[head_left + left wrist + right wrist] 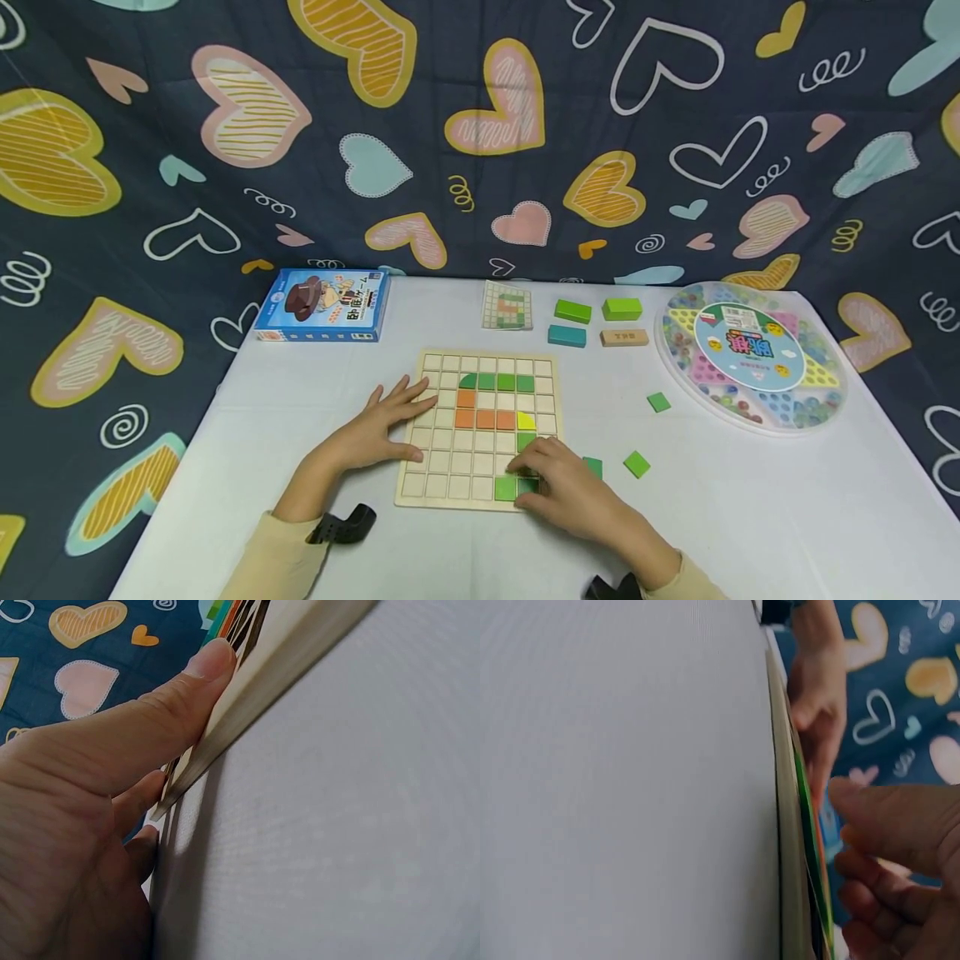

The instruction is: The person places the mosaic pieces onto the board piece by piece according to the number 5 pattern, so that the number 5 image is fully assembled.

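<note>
A wooden grid board (439,462) lies on the table, with green, orange and yellow square tiles in some cells. My left hand (367,433) rests at its left edge, fingers spread; in the left wrist view the thumb (169,712) lies on the rim. My right hand (573,492) is over the lower right corner, fingers loosely bent. A light green tile (506,487) and a dark green tile (527,484) sit by its thumb and fingertips. In the right wrist view, no tile shows between the thumb (892,817) and fingers.
Loose green tiles (637,464) (658,402) lie right of the board, another green tile (593,467) beside the right hand. Behind are a pattern card (507,306), several small blocks (622,309) and a blue game box (322,305). A round marble game (750,358) stands at right.
</note>
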`<move>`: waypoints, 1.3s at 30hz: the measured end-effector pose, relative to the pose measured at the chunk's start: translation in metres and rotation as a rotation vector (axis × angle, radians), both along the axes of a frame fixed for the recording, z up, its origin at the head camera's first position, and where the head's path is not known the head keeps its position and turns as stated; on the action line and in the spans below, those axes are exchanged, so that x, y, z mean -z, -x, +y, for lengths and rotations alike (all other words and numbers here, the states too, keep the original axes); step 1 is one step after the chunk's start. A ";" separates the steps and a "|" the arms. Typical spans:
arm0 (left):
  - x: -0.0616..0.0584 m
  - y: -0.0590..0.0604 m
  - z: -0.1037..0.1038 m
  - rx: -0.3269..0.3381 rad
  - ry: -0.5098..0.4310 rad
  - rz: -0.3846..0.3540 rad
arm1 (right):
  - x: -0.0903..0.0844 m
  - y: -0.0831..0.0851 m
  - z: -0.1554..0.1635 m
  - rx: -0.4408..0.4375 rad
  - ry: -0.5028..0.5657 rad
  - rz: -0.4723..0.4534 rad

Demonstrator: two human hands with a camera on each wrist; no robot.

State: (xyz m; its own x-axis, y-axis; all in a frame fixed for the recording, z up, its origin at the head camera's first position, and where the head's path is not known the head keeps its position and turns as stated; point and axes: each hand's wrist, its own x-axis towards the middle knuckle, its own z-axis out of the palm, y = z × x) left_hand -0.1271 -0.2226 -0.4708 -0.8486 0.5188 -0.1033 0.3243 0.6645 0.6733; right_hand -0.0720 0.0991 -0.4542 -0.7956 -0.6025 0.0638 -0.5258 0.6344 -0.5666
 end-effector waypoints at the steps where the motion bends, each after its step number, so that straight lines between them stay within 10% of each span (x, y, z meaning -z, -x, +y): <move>1: 0.000 0.000 0.000 -0.001 -0.001 -0.001 | -0.001 0.000 0.004 0.017 0.013 -0.016; 17: 0.000 -0.001 0.000 0.004 -0.001 0.003 | -0.001 0.000 0.105 0.346 -0.002 0.025; 39: 0.001 0.000 -0.001 0.005 0.008 0.003 | 0.005 0.007 0.132 0.278 -0.012 0.071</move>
State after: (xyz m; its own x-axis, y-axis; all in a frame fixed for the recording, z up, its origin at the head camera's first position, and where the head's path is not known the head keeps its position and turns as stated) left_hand -0.1272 -0.2231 -0.4714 -0.8463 0.5223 -0.1050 0.3298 0.6683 0.6668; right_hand -0.0785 0.2314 -0.4588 -0.9241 -0.3629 0.1195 -0.3689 0.7664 -0.5258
